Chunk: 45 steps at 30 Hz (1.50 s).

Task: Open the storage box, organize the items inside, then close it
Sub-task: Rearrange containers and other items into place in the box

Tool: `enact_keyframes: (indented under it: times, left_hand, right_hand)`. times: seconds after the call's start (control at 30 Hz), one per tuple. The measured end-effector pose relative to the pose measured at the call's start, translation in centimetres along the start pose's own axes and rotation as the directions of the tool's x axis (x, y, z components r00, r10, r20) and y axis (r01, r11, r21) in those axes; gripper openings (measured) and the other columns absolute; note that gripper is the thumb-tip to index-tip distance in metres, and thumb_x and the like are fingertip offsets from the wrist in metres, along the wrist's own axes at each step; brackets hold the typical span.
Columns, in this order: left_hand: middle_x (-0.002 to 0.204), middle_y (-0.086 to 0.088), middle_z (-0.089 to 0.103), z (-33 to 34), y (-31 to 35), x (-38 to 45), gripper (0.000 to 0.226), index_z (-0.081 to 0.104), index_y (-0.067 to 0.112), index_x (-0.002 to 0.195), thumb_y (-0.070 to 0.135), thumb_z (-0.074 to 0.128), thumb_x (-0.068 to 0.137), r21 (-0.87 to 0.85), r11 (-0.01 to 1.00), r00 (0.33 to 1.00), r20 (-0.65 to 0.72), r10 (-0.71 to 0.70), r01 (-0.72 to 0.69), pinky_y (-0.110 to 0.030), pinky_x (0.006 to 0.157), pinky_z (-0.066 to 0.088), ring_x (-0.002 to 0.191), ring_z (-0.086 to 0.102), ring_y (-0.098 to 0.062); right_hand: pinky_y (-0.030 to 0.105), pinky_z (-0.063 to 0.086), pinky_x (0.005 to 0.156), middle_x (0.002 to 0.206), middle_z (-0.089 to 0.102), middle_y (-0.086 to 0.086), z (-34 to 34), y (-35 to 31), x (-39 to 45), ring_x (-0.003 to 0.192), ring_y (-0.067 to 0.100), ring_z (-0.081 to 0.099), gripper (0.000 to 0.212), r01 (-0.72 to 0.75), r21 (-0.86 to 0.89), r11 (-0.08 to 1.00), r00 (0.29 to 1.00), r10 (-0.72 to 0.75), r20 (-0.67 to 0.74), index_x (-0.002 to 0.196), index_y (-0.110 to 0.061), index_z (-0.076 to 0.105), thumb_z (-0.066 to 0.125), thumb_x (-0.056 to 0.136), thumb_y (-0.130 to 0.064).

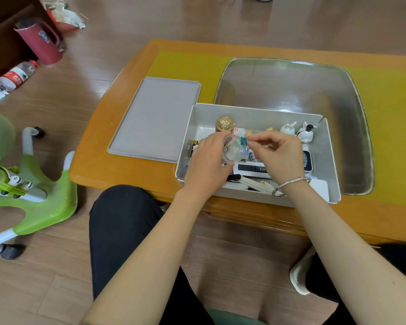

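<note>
Over the open storage box at the table's near edge, the left hand grips a small clear jar while the right hand pinches something tiny at its mouth. Tilted, I reckon it could spill among the clutter, near the 2 rabbit figurines. The lid lies beside the box.

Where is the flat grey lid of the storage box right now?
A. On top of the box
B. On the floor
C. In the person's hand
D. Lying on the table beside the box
D: the flat grey lid lies on the orange wooden table, beside the open white storage box.
</note>
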<state>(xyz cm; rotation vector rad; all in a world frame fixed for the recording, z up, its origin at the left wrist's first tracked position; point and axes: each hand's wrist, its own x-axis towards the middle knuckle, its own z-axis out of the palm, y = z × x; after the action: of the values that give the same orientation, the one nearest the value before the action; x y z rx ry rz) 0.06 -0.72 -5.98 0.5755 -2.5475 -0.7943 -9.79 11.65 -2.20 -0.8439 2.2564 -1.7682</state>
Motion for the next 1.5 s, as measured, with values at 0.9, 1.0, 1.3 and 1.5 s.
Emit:
enact_keyframes:
  times: [0.9, 1.0, 1.3, 1.5]
  left_hand:
    - [0.138, -0.001, 0.05, -0.3, 0.7, -0.1, 0.069, 0.024, 0.019, 0.142, 0.046, 0.06, 0.089, 0.004, 0.969, 0.953, -0.182, -0.242, 0.246, -0.033, 0.075, 0.057, 0.109, 0.061, -0.018]
    - [0.136, -0.001, 0.049, -0.2, 0.7, -0.2, 0.069, 0.025, 0.019, 0.142, 0.042, 0.062, 0.089, 0.009, 0.969, 0.952, -0.189, -0.239, 0.245, -0.032, 0.075, 0.055, 0.109, 0.06, -0.018]
    - [0.133, 0.0, 0.052, -0.2, 0.7, -0.2, 0.069, 0.028, 0.02, 0.14, 0.046, 0.063, 0.087, 0.047, 0.971, 0.952, -0.212, -0.22, 0.235, -0.03, 0.072, 0.057, 0.106, 0.061, -0.017]
    - [0.134, 0.0, 0.051, -0.3, 0.8, -0.2, 0.069, 0.028, 0.019, 0.141, 0.047, 0.062, 0.088, 0.065, 0.97, 0.955, -0.202, -0.218, 0.236, -0.032, 0.07, 0.058, 0.103, 0.063, -0.017]
  right_hand:
    - [0.028, 0.048, 0.072, 0.076, 0.067, -0.005, -2.8, 5.0, 3.5, 0.079, 0.017, 0.061, 0.011, 0.008, -0.685, 0.729, 0.982, 0.123, 0.142, 0.093, -0.02, 0.069, 0.068, 0.082, -0.019]
    - [0.032, 0.05, 0.074, 0.085, 0.069, -0.002, -2.4, 4.8, 3.8, 0.084, 0.021, 0.062, 0.021, 0.059, -0.754, 0.654, 0.957, 0.178, 0.23, 0.101, -0.021, 0.067, 0.071, 0.08, -0.022]
    - [0.032, 0.05, 0.07, 0.094, 0.068, 0.004, -1.4, 4.7, 4.4, 0.088, 0.027, 0.063, 0.019, 0.167, -0.872, 0.461, 0.94, 0.194, 0.283, 0.098, -0.023, 0.069, 0.065, 0.084, -0.035]
    - [0.031, 0.046, 0.065, 0.1, 0.063, 0.007, -1.3, 4.5, 4.3, 0.088, 0.028, 0.062, 0.014, 0.177, -0.876, 0.449, 0.946, 0.167, 0.277, 0.093, -0.021, 0.071, 0.061, 0.088, -0.03]
